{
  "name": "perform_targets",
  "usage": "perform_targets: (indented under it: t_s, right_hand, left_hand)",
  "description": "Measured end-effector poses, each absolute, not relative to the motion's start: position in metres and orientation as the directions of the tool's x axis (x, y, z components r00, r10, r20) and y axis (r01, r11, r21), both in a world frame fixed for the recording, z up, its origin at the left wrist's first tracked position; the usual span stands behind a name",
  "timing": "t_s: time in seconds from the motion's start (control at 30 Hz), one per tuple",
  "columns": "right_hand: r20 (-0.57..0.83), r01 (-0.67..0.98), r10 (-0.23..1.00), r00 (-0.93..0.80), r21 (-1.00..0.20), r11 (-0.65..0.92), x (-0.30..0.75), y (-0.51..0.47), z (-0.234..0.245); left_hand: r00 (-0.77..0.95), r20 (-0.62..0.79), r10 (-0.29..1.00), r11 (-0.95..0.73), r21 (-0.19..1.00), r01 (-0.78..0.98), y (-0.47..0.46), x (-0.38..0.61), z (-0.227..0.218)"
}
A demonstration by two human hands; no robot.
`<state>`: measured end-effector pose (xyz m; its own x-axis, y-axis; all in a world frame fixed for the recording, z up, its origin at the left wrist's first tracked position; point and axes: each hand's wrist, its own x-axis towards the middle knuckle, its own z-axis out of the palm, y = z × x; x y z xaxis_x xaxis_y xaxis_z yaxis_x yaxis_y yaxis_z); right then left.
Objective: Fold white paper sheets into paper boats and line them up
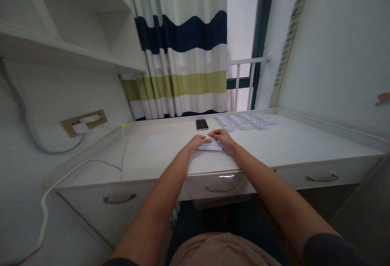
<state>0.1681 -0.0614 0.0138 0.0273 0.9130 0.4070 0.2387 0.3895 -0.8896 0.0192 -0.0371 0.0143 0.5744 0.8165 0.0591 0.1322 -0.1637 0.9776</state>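
Observation:
A folded sheet of white paper point(210, 145) lies near the front of the white desk, between my two hands. My left hand point(197, 142) grips its left side, the thumb reaching over the top. At the paper's upper right, my right hand point(223, 138) has its fingers pinched on the edge. Both hands rest close together, and the paper's far part is partly hidden by the fingers. Several folded white paper pieces point(243, 121) stand in rows behind and to the right. A flat stack or sheet of white paper point(154, 141) lies to the left.
A dark phone point(201, 124) lies beyond my hands. A white cable point(91, 161) runs over the desk's left side from near a wall socket point(81, 128). A clear plastic sheet point(216, 189) hangs over the front edge at the middle drawer. A striped curtain point(195, 63) hangs behind.

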Motion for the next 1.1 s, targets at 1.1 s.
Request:
perform_targets:
  t_s: [1.1]
  right_hand:
    - [0.427, 0.296, 0.901, 0.073, -0.872, 0.390, 0.168, -0.063, 0.011]
  left_hand:
    - [0.610, 0.072, 0.789, -0.162, 0.982, 0.094, -0.025, 0.020, 0.006]
